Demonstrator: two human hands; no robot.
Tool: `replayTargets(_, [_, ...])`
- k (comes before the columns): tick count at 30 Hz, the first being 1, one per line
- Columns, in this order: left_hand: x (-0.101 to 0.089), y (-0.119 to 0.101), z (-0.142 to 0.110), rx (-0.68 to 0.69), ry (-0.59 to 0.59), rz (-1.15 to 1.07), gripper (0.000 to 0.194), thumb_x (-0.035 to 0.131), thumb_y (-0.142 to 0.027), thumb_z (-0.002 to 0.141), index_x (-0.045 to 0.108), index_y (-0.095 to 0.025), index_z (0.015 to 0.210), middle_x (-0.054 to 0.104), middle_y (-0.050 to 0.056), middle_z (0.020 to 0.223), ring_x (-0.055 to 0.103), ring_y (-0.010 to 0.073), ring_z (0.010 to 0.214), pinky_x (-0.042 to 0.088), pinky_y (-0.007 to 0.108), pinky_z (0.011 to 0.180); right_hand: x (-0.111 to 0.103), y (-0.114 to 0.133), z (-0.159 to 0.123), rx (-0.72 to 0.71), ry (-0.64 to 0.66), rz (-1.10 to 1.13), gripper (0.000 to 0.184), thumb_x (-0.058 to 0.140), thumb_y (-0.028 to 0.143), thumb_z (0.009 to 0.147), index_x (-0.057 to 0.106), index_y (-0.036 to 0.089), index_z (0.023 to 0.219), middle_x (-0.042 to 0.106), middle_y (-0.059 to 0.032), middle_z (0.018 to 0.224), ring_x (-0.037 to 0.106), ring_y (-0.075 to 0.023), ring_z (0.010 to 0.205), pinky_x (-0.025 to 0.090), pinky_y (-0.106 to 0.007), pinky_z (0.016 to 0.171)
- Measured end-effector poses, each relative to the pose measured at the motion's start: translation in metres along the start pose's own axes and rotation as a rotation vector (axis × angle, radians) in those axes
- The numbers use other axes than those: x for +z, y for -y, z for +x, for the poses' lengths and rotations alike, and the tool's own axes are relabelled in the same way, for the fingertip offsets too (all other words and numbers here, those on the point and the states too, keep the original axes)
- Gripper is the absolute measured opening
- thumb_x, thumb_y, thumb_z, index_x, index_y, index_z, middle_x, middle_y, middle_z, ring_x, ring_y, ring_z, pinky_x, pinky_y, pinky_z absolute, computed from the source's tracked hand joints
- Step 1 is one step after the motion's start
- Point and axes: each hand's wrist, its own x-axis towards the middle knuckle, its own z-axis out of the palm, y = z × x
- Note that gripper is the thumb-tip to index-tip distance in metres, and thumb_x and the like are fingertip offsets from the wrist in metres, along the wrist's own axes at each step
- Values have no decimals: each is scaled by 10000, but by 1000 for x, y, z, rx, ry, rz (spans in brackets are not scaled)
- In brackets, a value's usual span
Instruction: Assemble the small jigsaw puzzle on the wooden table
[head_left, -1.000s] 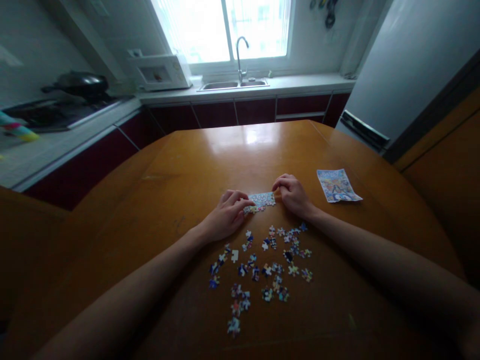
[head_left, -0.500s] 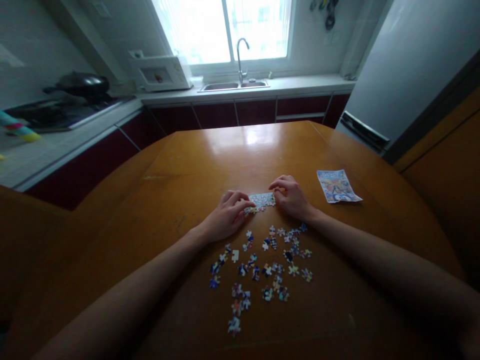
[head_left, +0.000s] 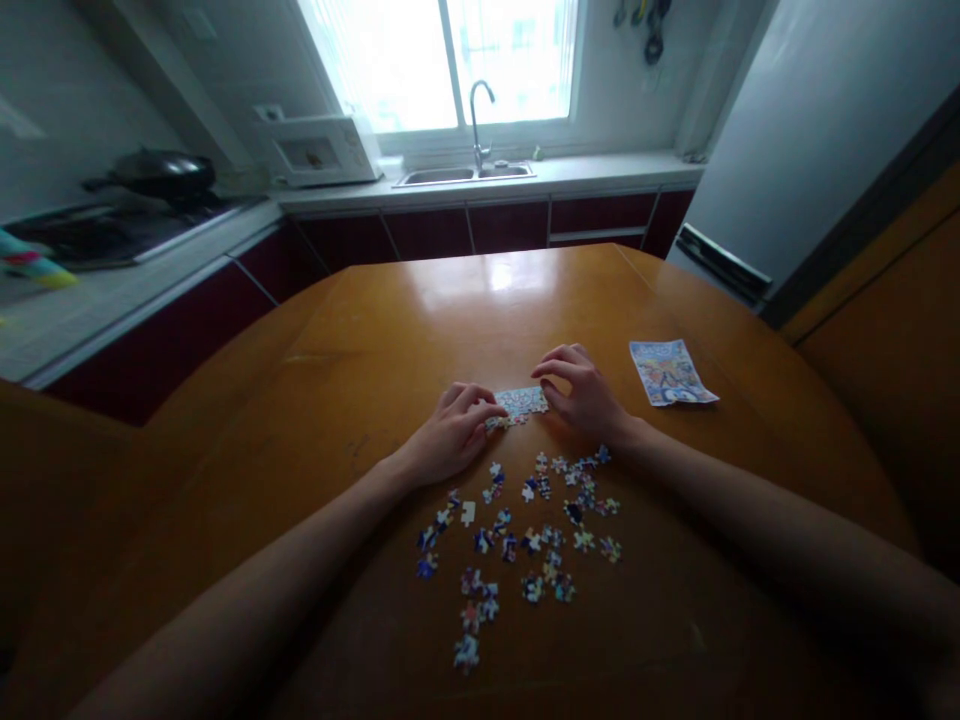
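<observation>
A partly joined jigsaw puzzle (head_left: 523,402), pale blue with small coloured shapes, lies flat on the wooden table (head_left: 360,330). My left hand (head_left: 454,430) rests at its left end, fingers bent but apart, the fingertips touching or just over its edge. At the opposite end is my right hand (head_left: 581,392), with the thumb by the puzzle's right edge and the other fingers raised apart from it. No loose piece shows in either hand. Several loose jigsaw pieces (head_left: 508,546) are scattered nearer to me, between my forearms.
A creased printed picture sheet (head_left: 671,372) lies to the right of my right hand. Beyond the table are a sink (head_left: 442,177), a microwave (head_left: 322,152), a wok (head_left: 161,172) on the stove and a fridge (head_left: 817,130) at the right.
The view has shifted slightly. My right hand's fingers have lifted a little, opening a wider gap above the thumb. The left hand and the pieces stay as they were.
</observation>
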Motion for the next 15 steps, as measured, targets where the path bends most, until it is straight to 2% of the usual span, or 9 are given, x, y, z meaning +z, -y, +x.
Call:
replayTargets(2, [0,0,0,2,1,-3,365,476,-87,916,622,-259,1203,550,78,1187,455,245,1127,466,472,1008,-10,14,1,-50,50,6,159,614,167,877,726,263,938,636,-57,987,549,-239,1018,453,-410,915])
replayTargets(7, [0,-2,0,-6,-5,6,359,489,-96,918,621,-272,1202,549,72,1189,451,247,1134,463,474,1018,-31,62,-6,-170,285,30,121,621,239,922,726,288,958,642,-48,1028,547,-235,1031,461,-402,910])
replayTargets(11, [2,-2,-1,-7,-5,11,335,497,-100,920,623,-256,1188,544,74,1193,447,249,1140,459,463,1027,-32,88,-29,-245,459,-11,111,631,226,918,721,289,927,656,-44,1031,550,-229,1014,455,-403,900])
replayTargets(15, [2,-2,-1,-4,-8,10,376,500,-65,892,625,-261,1188,547,67,1195,450,246,1138,452,461,1037,-29,98,-61,-280,595,-68,107,632,208,911,715,274,925,671,-43,1012,555,-214,950,452,-392,825])
